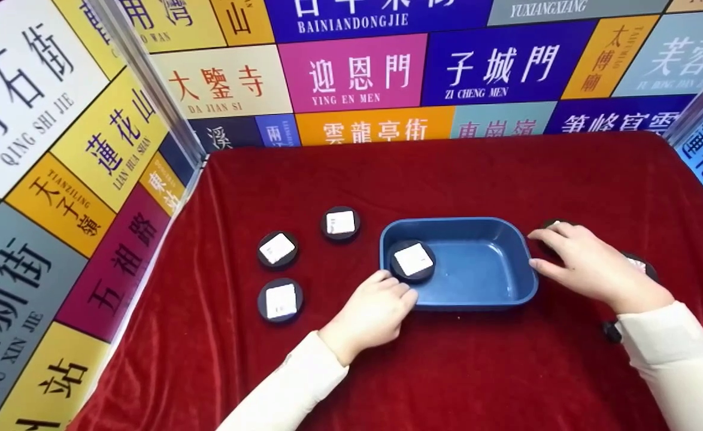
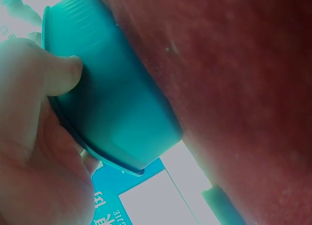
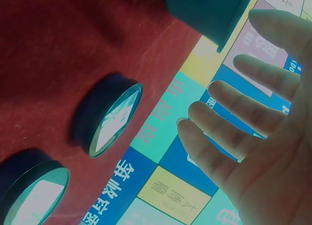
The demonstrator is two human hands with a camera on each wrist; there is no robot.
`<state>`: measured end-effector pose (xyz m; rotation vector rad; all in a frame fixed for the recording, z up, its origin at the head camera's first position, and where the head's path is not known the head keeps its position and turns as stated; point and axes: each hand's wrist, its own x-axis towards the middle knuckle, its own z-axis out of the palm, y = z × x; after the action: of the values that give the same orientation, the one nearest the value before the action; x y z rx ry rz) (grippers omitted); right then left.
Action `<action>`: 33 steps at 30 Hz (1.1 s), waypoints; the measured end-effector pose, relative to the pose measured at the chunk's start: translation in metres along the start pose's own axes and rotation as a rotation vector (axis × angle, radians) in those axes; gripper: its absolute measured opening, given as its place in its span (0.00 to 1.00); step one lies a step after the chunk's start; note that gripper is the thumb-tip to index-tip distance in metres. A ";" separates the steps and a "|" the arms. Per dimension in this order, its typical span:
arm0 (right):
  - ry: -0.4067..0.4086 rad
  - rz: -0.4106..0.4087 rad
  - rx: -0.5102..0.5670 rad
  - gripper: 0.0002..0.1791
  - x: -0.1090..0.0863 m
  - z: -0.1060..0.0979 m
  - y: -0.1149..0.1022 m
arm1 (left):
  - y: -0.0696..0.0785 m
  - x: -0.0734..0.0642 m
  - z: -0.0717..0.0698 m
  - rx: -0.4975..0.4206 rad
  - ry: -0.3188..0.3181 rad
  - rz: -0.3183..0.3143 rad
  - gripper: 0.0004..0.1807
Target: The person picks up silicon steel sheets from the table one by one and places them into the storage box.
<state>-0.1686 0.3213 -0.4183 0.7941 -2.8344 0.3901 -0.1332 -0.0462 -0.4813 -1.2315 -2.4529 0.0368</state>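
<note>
A blue rectangular plastic basin (image 1: 477, 222) stands on the red cloth. One round black disc with a white label (image 1: 413, 260) lies in its left end. My left hand (image 1: 376, 310) grips the basin's front left corner, thumb on the outer wall in the left wrist view and fingers over the rim. My right hand (image 1: 591, 263) hovers by the basin's right end, holding nothing, its fingers spread in the right wrist view. Beneath it are two more labelled discs: the farther disc (image 3: 107, 115) and the nearer disc (image 3: 36, 198), both partly hidden in the head view.
Left of the basin, three similar discs lie on the cloth: a back disc (image 1: 340, 224), a middle disc (image 1: 278, 250) and a front disc (image 1: 280, 300). Panels with coloured street-name signs (image 1: 351, 72) rise behind and beside the red-covered table (image 1: 447, 371).
</note>
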 end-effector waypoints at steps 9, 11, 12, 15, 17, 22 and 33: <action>-0.020 0.018 -0.013 0.21 -0.008 0.002 0.009 | 0.000 0.000 0.001 -0.003 0.002 -0.008 0.03; -0.027 0.028 -0.011 0.21 -0.010 0.002 0.010 | 0.000 0.000 0.001 -0.003 0.001 -0.009 0.03; -0.033 0.033 -0.010 0.22 -0.011 0.003 0.011 | 0.000 0.000 0.001 -0.003 0.003 -0.009 0.03; -0.049 0.047 -0.007 0.22 -0.013 0.005 0.013 | 0.000 0.000 0.001 -0.006 0.002 -0.012 0.03; -0.053 0.051 -0.008 0.22 -0.014 0.006 0.015 | 0.000 0.000 0.001 -0.008 0.002 -0.010 0.03; -0.046 0.061 -0.011 0.22 -0.018 0.007 0.019 | -0.001 -0.001 0.001 -0.010 0.000 -0.002 0.03; -0.063 0.130 -0.022 0.22 -0.031 0.006 0.040 | -0.001 0.000 0.002 -0.015 0.004 -0.005 0.03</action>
<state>-0.1642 0.3680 -0.4393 0.6311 -2.9529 0.3570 -0.1343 -0.0468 -0.4828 -1.2310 -2.4571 0.0152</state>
